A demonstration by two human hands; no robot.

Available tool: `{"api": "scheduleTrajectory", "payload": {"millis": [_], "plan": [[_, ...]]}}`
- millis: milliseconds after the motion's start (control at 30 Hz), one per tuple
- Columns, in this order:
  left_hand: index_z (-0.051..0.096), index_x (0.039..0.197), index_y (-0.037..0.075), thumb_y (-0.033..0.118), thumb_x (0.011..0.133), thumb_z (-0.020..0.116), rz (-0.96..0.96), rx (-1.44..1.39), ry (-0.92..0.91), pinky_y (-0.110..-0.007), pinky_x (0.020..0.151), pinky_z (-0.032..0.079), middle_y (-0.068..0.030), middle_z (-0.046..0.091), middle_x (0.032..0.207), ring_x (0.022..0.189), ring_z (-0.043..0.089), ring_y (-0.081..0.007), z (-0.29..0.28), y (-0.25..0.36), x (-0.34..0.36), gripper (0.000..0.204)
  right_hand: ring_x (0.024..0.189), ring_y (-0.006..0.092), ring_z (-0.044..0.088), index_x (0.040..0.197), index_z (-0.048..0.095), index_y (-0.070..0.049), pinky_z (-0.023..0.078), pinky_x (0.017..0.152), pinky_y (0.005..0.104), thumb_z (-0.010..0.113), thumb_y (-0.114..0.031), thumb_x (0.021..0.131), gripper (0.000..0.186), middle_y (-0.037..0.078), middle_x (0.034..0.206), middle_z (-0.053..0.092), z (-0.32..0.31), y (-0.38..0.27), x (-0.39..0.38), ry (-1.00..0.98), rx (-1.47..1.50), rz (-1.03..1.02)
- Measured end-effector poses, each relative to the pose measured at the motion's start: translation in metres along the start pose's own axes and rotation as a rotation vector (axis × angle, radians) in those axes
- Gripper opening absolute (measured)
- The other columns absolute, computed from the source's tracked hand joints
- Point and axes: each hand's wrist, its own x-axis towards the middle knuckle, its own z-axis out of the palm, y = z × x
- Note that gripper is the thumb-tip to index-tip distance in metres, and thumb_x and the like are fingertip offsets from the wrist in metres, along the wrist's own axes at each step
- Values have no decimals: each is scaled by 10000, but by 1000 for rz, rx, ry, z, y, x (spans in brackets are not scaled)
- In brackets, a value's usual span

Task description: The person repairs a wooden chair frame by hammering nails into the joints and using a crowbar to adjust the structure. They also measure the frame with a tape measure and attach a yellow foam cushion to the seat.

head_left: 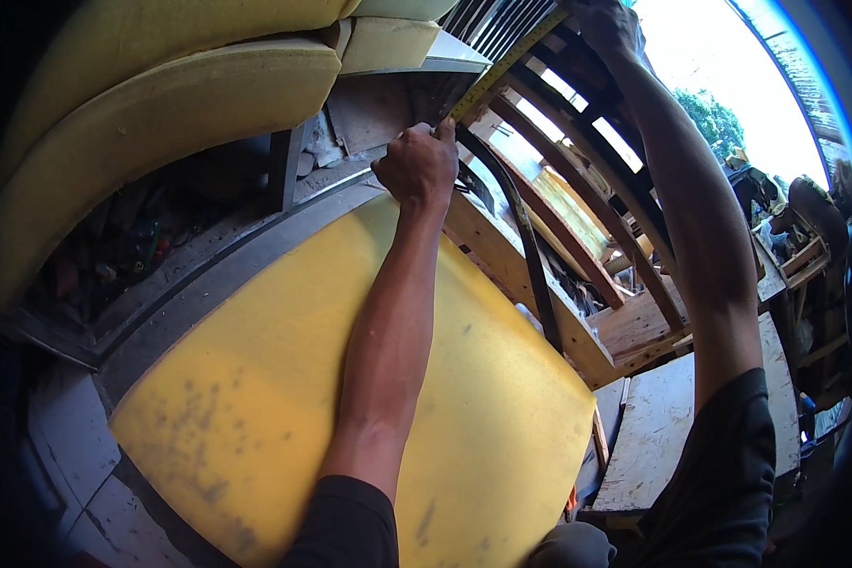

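Observation:
A yellow tape measure (502, 66) runs stretched along a wooden frame (577, 213) between my two hands. My left hand (417, 166) is closed in a fist on its nearer end, above the far edge of a large yellow foam sheet (284, 350). At the top edge my right hand (611, 30) is closed at the tape's far end, its fingertips partly hidden. From beside my left hand a long dark strip (530, 251) curves down along the frame toward the foam's right corner; whether it belongs to the tape I cannot tell.
Thick curved yellow foam padding (208, 90) rises at the upper left over a dark, cluttered hollow. Dark smudges mark the foam sheet. A worn pale board (648, 431) lies at the right, near piled scraps (795, 222). Grey tiles (71, 431) show at lower left.

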Motion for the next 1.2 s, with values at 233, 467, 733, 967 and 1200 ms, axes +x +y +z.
{"api": "scheduleTrajectory", "payload": {"millis": [233,467,733,967,1200], "plan": [[790,918,160,594,900,563,-19,4,-48,-480,769,561,-169,748,897,874,720,-390,-3,2,-7,490,867,195,708,1005,778,-201,543,786,356,661,-399,871,266,53,960,752,-2,-2,2,-5,4,-10],[789,908,154,590,903,563,-7,-19,-39,-486,787,554,-169,747,888,884,719,-388,-4,2,-7,492,856,196,708,994,778,-192,546,772,354,658,-373,873,248,57,955,751,-3,-5,1,1,3,-22],[779,866,143,582,908,563,6,-12,-23,-487,793,546,-174,744,874,871,719,-386,-1,2,-8,491,843,196,708,982,777,-182,550,756,351,655,-342,876,228,60,950,749,-3,-5,0,-1,1,-20],[772,851,135,578,908,565,4,-23,-20,-491,794,544,-181,740,865,865,718,-393,1,1,-9,492,832,197,708,971,777,-173,553,742,349,652,-315,878,211,64,945,747,-4,-8,0,0,6,-26],[769,849,131,570,909,566,5,-16,-6,-498,790,544,-185,740,865,862,716,-399,3,2,-8,487,821,198,708,960,777,-163,556,728,347,649,-288,880,195,67,940,746,-5,-9,-1,6,9,-33]]}}
